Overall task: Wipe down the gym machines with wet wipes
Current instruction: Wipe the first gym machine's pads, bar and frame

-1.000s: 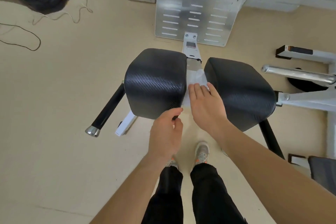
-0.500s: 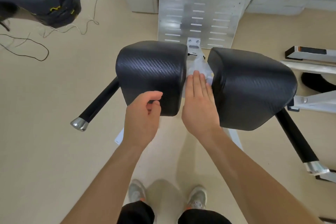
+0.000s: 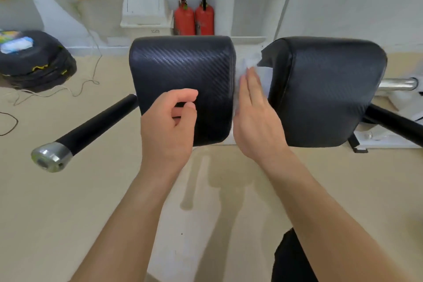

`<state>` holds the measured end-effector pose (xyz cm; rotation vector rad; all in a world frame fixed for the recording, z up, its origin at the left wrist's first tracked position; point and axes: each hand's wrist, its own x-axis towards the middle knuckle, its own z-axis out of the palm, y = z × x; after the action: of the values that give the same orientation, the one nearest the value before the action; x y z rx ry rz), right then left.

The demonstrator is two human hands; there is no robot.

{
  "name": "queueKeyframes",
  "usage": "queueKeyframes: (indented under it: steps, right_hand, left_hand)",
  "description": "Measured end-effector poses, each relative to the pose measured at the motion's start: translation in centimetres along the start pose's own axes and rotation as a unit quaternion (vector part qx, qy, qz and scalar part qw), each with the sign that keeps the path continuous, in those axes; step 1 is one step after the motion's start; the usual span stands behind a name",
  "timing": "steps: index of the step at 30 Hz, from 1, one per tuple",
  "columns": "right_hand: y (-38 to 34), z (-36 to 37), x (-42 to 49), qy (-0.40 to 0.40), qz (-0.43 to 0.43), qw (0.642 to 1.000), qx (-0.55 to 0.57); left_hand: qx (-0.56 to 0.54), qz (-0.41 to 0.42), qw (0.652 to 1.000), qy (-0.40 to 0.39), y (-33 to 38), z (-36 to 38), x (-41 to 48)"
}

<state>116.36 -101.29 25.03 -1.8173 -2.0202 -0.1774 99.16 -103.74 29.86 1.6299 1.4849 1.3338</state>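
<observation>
Two black padded cushions of a gym machine fill the middle: the left pad point(image 3: 183, 71) and the right pad point(image 3: 325, 89), with a narrow gap between them. My right hand point(image 3: 254, 117) lies flat in that gap, fingers straight, pressing a white wet wipe point(image 3: 263, 73) against the inner side of the right pad. The wipe sticks out beyond my fingertips. My left hand point(image 3: 169, 126) sits over the front of the left pad with its fingers curled toward the thumb and nothing in it.
A black handle bar point(image 3: 91, 128) with a chrome end cap point(image 3: 51, 158) juts left; another handle point(image 3: 393, 121) and a chrome bar point(image 3: 396, 83) lie right. Two red fire extinguishers point(image 3: 194, 18) and a white bin point(image 3: 146, 16) stand at the wall. A black bag point(image 3: 36, 62) and cables lie far left.
The view has tilted up and come closer to the pads. My right hand with the wipe has slid further up the gap; my left hand has moved onto the left pad's front.
</observation>
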Motion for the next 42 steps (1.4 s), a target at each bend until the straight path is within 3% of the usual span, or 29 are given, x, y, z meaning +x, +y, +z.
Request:
queueKeyframes:
  steps: [7,11,20,24,30,35,42]
  right_hand:
    - [0.4,2.2,-3.7,-0.015,0.025,0.977,0.211]
    - [0.3,3.9,-4.1,-0.011,0.024,0.99,0.141]
    - [0.3,5.4,-1.3,0.071,0.018,0.987,0.145]
    - [0.2,7.1,-4.0,0.063,0.024,0.988,0.142]
    - [-0.1,4.8,-0.7,0.073,0.037,0.984,0.161]
    - [-0.7,8.1,-5.9,0.037,0.056,0.991,0.116]
    - [-1.0,6.0,-1.8,0.106,0.108,0.971,0.184]
  left_hand:
    - [-0.028,0.055,0.998,0.003,-3.2,1.1,-2.1]
    - [-0.016,0.061,0.998,-0.009,-3.5,1.1,-1.9]
    - [-0.037,0.085,0.996,0.016,-4.4,1.8,-0.5]
    - [-0.047,0.083,0.995,0.024,-4.5,1.9,-1.3]
    - [-0.049,0.086,0.995,0.029,-3.5,1.3,-1.9]
    - [-0.045,0.075,0.996,0.022,-3.6,0.5,-2.6]
    - [-0.053,0.064,0.996,0.022,-3.4,0.3,-3.1]
